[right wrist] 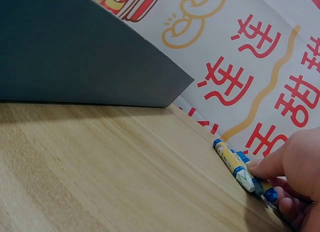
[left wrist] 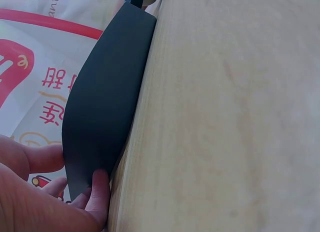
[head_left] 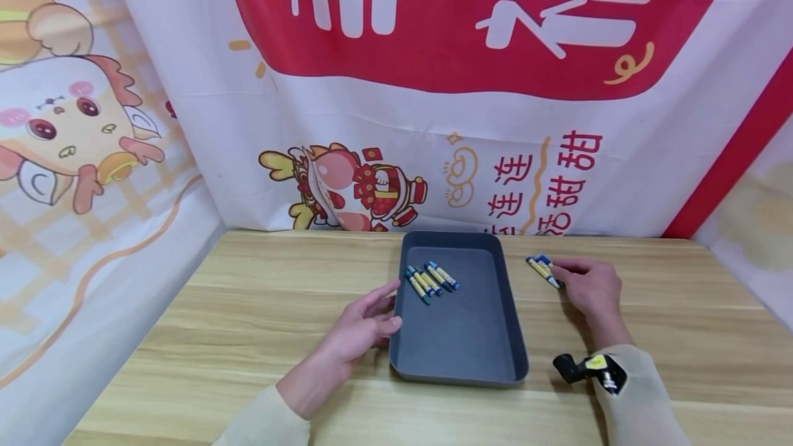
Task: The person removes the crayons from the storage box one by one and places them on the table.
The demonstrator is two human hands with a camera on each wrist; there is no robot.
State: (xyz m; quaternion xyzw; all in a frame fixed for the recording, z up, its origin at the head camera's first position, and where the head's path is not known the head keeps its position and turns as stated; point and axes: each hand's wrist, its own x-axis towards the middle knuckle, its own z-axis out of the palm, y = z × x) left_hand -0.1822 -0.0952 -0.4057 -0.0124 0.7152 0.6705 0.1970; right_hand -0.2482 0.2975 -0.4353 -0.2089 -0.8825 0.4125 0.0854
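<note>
While the left hand [head_left: 362, 325] rests on the wooden table [head_left: 248, 308], its straight, loosely spread fingers lie against the left wall of the dark grey tray [head_left: 461, 356], likely to steady it. Beyond those fingertips, inside the tray, a row of crayons [head_left: 431, 280] lies side by side. Across the tray, the right hand [head_left: 588, 285] has its fingertips on a small cluster of loose crayons [head_left: 542, 269] lying on the table, apparently gathering them for a pick. A black wrist camera mount [head_left: 585, 367] sits behind that hand on the sleeve.

Left wrist view: fingertips [left wrist: 97, 192] touch the tray's outer wall [left wrist: 105, 102] low down, thumb on the far side of the wall; fingers straight, nothing clasped. Bare table [left wrist: 225, 117] runs beside them.

Right wrist view: index fingertip [right wrist: 265, 167] presses the top of a yellow-and-blue crayon [right wrist: 234, 165], with other crayons tucked under the curled lower fingers [right wrist: 290, 207]; looks like a pinch forming, though how many are held I cannot tell. Tray wall [right wrist: 85, 52] stands well apart from the fingers, banner [right wrist: 260, 67] behind.
</note>
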